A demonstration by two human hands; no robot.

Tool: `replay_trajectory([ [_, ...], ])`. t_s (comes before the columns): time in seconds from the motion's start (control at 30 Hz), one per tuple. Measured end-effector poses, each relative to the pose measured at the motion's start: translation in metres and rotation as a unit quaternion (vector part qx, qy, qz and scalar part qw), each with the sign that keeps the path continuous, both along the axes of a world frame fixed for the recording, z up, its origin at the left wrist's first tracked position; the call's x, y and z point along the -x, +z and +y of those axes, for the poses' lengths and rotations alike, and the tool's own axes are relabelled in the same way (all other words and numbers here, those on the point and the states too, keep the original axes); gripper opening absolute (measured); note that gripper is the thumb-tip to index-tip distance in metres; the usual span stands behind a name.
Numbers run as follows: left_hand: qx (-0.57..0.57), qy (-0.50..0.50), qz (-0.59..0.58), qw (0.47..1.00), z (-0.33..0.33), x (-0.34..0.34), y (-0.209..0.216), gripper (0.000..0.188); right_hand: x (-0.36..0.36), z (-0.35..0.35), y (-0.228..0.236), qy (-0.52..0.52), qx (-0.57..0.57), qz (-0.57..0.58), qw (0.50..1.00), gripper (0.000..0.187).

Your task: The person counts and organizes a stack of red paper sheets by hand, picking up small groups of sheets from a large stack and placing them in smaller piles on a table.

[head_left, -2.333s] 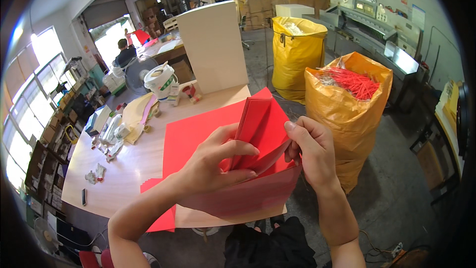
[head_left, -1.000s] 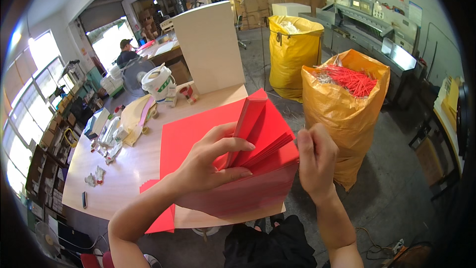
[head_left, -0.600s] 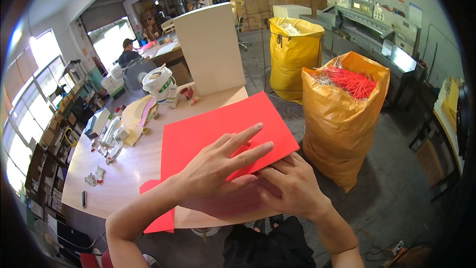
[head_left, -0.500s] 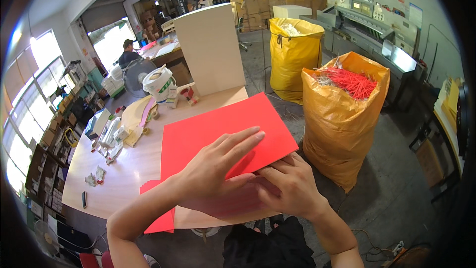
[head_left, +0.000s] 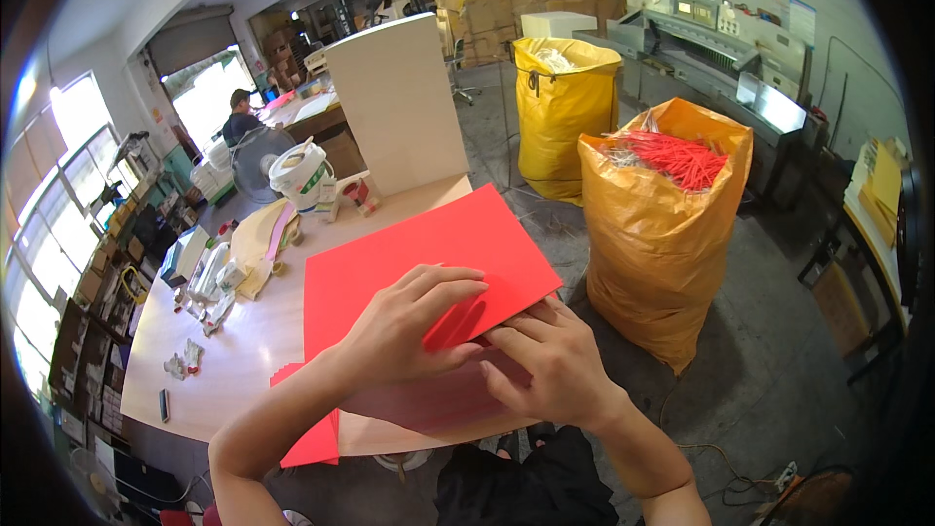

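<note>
A tall stack of red paper sheets (head_left: 399, 268) sits at the table's near right edge, its shaded side facing me. My left hand (head_left: 404, 317) reaches over the near part of the top sheet, fingers stretched and slightly bent, thumb apart, holding nothing; a shadow lies under its fingers. At the stack's near right edge is my right hand (head_left: 550, 360), fingers against the edge and thumb spread apart. Its fingertips are partly hidden by the top sheets. Beside the stack, fanned red sheets (head_left: 312, 438) stick out past the table edge under my left forearm.
On the wooden table (head_left: 234, 356) stand a white bucket (head_left: 300, 175), a tape roll (head_left: 360, 197) and a tall pale board (head_left: 399, 102). An orange sack (head_left: 662, 253) of red paper strips and a yellow sack (head_left: 565, 127) stand right. A person (head_left: 241, 119) sits farther back.
My left hand's fingers have bent and drawn back a little over the top sheet. My right hand stays at the stack's edge. The whole view has shifted slightly.
</note>
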State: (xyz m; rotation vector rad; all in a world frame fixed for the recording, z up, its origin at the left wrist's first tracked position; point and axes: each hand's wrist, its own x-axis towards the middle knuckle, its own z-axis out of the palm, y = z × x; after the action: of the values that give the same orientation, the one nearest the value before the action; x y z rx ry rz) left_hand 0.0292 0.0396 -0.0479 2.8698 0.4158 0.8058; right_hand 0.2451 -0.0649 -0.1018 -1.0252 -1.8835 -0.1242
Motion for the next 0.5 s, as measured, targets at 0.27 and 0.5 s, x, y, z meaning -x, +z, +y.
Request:
replay_trajectory([
  [0.27, 0.021, -0.006, -0.027, 0.999, -0.002, 0.002, -0.006, 0.039, -0.001, -0.002, -0.002, 0.001, 0.008, 0.011, 1.0, 0.03],
  [0.5, 0.034, -0.009, -0.034, 0.999, -0.003, 0.004, -0.005, 0.035, -0.022, 0.012, -0.01, -0.096, -0.02, 0.189, 0.977, 0.017],
])
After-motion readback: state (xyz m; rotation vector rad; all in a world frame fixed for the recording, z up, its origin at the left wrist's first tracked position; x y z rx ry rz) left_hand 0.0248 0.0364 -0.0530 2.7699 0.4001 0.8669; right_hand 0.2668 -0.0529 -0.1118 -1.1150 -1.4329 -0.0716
